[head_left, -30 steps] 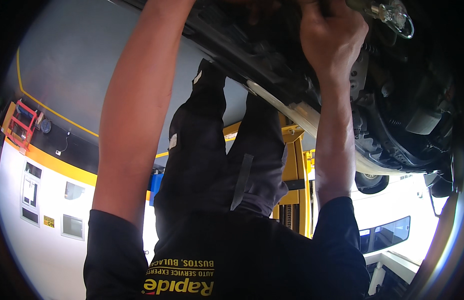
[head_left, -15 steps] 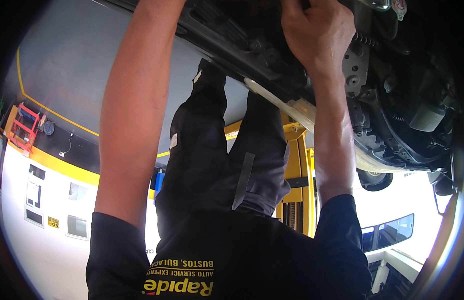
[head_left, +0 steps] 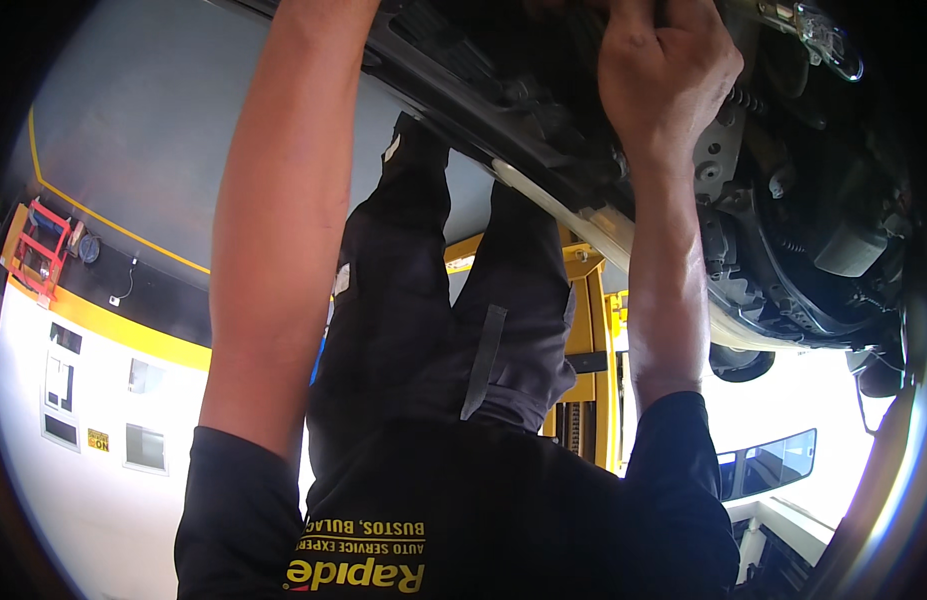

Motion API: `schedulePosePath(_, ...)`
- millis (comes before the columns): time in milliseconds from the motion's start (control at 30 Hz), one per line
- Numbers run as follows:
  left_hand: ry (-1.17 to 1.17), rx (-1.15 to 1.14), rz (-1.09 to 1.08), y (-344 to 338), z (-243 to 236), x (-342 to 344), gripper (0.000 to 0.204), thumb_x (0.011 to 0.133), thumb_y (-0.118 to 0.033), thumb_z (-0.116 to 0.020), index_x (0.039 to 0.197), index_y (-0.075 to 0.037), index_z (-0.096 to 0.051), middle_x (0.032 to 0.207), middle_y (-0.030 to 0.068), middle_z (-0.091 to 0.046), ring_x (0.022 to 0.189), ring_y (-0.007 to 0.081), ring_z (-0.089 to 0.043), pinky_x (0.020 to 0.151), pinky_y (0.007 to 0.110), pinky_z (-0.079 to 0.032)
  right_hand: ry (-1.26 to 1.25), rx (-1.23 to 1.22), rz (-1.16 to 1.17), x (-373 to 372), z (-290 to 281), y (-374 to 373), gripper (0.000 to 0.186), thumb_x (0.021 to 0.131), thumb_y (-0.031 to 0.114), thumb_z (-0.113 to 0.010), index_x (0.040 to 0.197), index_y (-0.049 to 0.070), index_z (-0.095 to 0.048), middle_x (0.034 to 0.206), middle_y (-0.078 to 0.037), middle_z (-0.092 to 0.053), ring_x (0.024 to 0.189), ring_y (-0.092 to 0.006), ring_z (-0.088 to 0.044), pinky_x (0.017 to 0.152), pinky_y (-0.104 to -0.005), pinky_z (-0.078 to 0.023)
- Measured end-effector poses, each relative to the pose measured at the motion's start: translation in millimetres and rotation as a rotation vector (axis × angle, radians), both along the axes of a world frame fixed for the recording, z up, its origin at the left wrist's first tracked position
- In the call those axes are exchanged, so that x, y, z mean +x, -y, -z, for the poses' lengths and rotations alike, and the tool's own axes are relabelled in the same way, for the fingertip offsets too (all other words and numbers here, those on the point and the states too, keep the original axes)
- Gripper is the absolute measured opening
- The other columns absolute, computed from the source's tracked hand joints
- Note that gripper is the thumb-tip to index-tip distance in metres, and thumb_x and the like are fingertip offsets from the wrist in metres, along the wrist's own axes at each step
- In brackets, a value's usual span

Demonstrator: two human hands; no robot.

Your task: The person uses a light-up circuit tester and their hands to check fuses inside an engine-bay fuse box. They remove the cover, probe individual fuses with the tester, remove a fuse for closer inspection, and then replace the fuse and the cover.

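My right hand (head_left: 668, 75) is up at the top edge, in front of dark vehicle parts (head_left: 483, 70). Its fingers are curled closed, but their tips are cut off and what they grip, if anything, cannot be made out. Only my left forearm (head_left: 283, 200) shows, reaching past the top edge beside a long dark panel edge; the left hand is out of the picture. Right of my right hand are a holed metal bracket (head_left: 718, 155), a ribbed hose or spring (head_left: 748, 98) and a clear, shiny part (head_left: 828, 42).
More vehicle parts, including a grey cylinder (head_left: 851, 248), fill the right side. A pale curved strip (head_left: 553, 200) runs below my right hand. Beyond my legs stands a yellow post (head_left: 588, 370). At far left, a red frame (head_left: 38, 250) stands by the wall.
My right hand has shifted slightly right and down in the picture. The left forearm sits a little further right. The clear part at top right shows more fully.
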State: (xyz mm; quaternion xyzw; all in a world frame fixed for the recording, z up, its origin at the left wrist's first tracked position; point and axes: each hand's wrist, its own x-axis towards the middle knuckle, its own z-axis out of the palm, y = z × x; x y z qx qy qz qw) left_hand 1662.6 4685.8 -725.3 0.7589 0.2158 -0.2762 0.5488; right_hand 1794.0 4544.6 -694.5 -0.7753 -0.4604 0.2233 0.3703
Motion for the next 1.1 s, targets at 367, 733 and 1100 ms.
schedulePosePath(367, 0.044, 0.040, -0.086, 1.0, -8.8, 3.3, 0.036, 0.096, -0.037, -0.071, 0.111, -0.004, -0.076, 0.097, 0.0197, -0.075, 0.094, 0.0342, -0.071, 0.082, 0.043, -0.053, -0.105, 0.049, 0.024, 3.4, 3.1, 4.8, 0.033, 0.104, 0.027, -0.067, 0.085, -0.001, -0.068, 0.066, -0.012, -0.067, 0.057, -0.0171, -0.062, 0.055, -0.0326, -0.046)
schedulePosePath(733, 0.161, -0.035, -0.144, -3.2, 10.0, -10.1, 0.033, 0.096, -0.031, -0.070, 0.113, -0.003, -0.075, 0.100, 0.0196, -0.075, 0.097, 0.0345, -0.071, 0.085, 0.042, -0.054, -0.152, 0.251, 0.072, 7.1, 4.5, 5.2, 0.031, 0.110, 0.022, -0.056, 0.095, -0.003, -0.067, 0.078, -0.007, -0.068, 0.067, -0.0112, -0.062, 0.065, -0.0248, -0.050)
schedulePosePath(1100, -0.033, 0.012, -0.090, -5.3, -20.6, 5.9, 0.036, 0.094, -0.032, -0.072, 0.113, -0.002, -0.074, 0.101, 0.0215, -0.075, 0.098, 0.0356, -0.071, 0.084, 0.043, -0.053, -0.017, 0.155, -0.015, 4.7, 5.3, 6.6, 0.028, 0.106, 0.022, -0.064, 0.091, 0.000, -0.070, 0.072, -0.008, -0.070, 0.062, -0.0146, -0.066, 0.059, -0.0282, -0.051)
